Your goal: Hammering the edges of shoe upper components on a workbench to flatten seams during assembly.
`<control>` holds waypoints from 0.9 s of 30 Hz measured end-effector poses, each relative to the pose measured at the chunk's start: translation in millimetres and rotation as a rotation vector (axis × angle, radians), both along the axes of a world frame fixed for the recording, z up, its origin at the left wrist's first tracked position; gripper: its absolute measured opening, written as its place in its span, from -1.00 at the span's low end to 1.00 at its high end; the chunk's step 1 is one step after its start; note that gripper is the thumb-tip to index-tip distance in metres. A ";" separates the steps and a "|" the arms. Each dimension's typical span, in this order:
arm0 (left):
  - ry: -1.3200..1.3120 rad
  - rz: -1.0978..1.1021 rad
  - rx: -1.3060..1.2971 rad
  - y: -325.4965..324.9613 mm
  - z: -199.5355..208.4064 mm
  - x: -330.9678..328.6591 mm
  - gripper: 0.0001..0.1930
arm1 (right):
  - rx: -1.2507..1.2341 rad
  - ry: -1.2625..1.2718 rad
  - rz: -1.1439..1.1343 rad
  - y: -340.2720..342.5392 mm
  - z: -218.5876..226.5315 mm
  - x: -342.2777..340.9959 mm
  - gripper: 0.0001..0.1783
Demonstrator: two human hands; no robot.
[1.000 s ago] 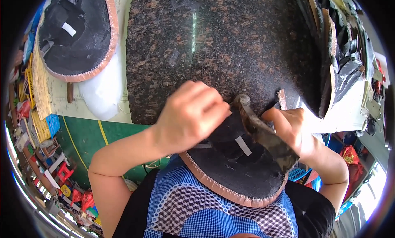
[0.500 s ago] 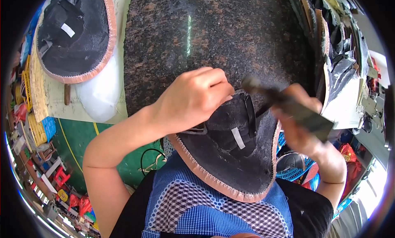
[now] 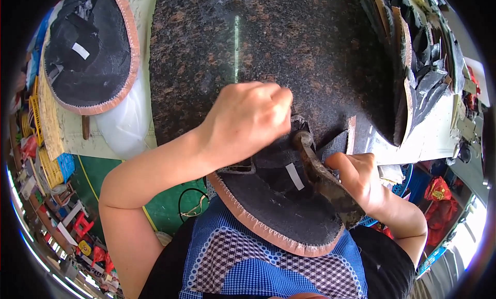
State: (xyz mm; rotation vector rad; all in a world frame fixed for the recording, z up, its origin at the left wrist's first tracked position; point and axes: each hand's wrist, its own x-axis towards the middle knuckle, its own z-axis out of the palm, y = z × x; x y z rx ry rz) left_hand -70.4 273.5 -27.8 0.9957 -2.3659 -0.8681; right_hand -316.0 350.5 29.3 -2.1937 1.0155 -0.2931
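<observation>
A black, rounded panel (image 3: pixel 279 211) with a stitched tan rim and a small white label lies across my lap and the near edge of the dark stone slab (image 3: pixel 258 51). My left hand (image 3: pixel 253 115) is closed at the panel's upper edge; its fingertips are hidden behind the knuckles. My right hand (image 3: pixel 359 180) is wrapped round a hammer, its handle hidden in the grip. The worn metal hammer head (image 3: pixel 328 177) lies over the panel's right side, its round face close to the upper edge, right of my left hand. A dark buckle-like frame (image 3: pixel 240 168) shows beneath my left wrist.
A similar black panel (image 3: pixel 93 66) with a tan rim rests at the far left, on a white rounded form (image 3: pixel 124 123). Stacked black pieces (image 3: pixel 426 66) stand along the slab's right side. A blue basket (image 3: pixel 405 180) is below at the right.
The hammer has come down and left from its raised, blurred position onto the panel, turning as it moved. My left hand stays near the same edge, its knuckles slightly changed.
</observation>
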 end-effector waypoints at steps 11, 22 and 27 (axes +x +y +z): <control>0.035 0.001 0.216 1.9 11.9 5.1 -0.90 | 0.015 -0.080 -0.045 4.6 -9.1 -3.7 -0.62; 0.102 -0.128 -0.115 15.4 2.7 19.6 -0.84 | 0.037 -0.159 -0.145 -34.5 12.6 4.3 -0.86; 0.023 -0.183 -0.320 26.6 4.2 14.8 -0.85 | 0.260 0.061 -0.065 -48.4 13.6 10.9 -0.66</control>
